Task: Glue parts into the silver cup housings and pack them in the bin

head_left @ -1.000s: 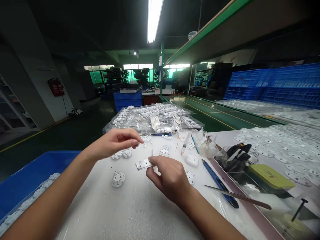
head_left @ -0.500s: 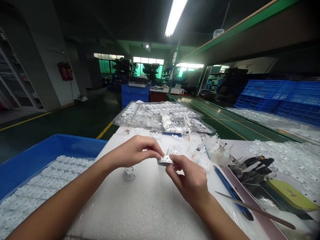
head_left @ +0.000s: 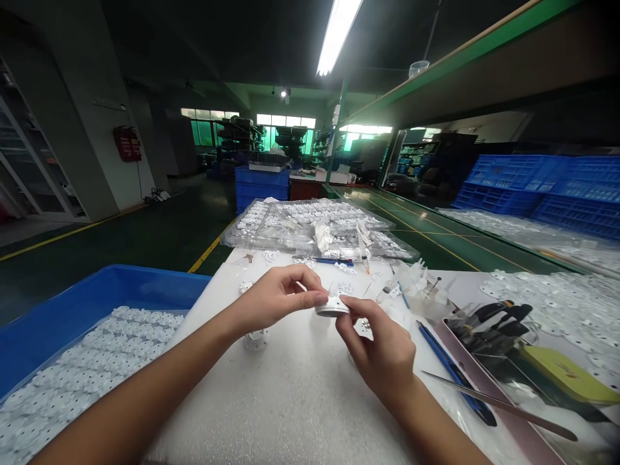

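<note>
Right in the middle, the right hand (head_left: 382, 339) has the white disc (head_left: 331, 309) pinched by its right edge, thumb below and forefinger above, the disc roughly level and seen almost edge-on over the white table (head_left: 290, 400). Over at nine o'clock from it, the left hand (head_left: 285, 297) brings thumb and forefinger together right at the disc's left edge; whether they grip the rim or some tiny piece, I can't make out.

Between eight and nine, near the left hand, a white flanged part (head_left: 256, 340) rests on the tabletop. Further out that way comes a blue bin (head_left: 43, 320), with rows of white parts (head_left: 116, 349) inside.

Swing round to four o'clock: a blue-and-black cutter (head_left: 453, 371) lies beside a pink-edged tray (head_left: 477, 374), and a slim metal tool (head_left: 498, 403) crosses above it. At three, black-handled tools (head_left: 498, 316) lean in that tray, with a spread of white flanges (head_left: 552, 303) beyond. Two o'clock, well apart: stacked blue crates (head_left: 527, 181). And at twelve, clear-wrapped trays of small white parts (head_left: 271, 223) fill the table's far end, crumpled white material (head_left: 323, 237) on top.
</note>
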Tool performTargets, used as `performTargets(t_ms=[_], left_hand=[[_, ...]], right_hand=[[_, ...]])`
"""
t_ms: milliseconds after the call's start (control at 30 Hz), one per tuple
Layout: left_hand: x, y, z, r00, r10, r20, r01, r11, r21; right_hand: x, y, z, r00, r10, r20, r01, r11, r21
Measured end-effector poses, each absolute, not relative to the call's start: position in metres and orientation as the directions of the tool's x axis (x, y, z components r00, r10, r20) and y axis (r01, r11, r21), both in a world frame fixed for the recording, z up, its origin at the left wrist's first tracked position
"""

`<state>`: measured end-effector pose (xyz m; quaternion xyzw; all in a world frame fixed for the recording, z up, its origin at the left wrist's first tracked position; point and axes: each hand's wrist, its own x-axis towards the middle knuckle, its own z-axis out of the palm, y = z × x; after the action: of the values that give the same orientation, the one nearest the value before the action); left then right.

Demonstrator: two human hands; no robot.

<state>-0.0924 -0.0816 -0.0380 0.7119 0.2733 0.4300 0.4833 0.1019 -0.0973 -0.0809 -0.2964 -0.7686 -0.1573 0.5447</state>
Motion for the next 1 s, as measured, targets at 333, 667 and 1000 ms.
performTargets(t_ms=[333, 667, 1000], left_hand=[[-0.081, -0.092, -0.051, 0.413, 0.613, 0.674, 0.158, -0.777, 0.609], [-0.091, -0.085, -0.048, 0.382, 0.535, 0.753, 0.274, -0.844, 0.461], [-0.093, -0.071, -0.059, 0.336, 0.605, 0.722, 0.274, -0.796, 0.539]], right_hand=[[0.101, -0.098, -0.082, -0.181, 0.375, 0.909, 0.612, 0.766, -0.194], [0.105, -0.09, -0.076, -0.212, 0.593, 0.777, 0.465, 0.761, -0.453], [0.056, -0.175, -0.071, -0.8, 0.095, 0.592, 0.242, 0.954, 0.175]])
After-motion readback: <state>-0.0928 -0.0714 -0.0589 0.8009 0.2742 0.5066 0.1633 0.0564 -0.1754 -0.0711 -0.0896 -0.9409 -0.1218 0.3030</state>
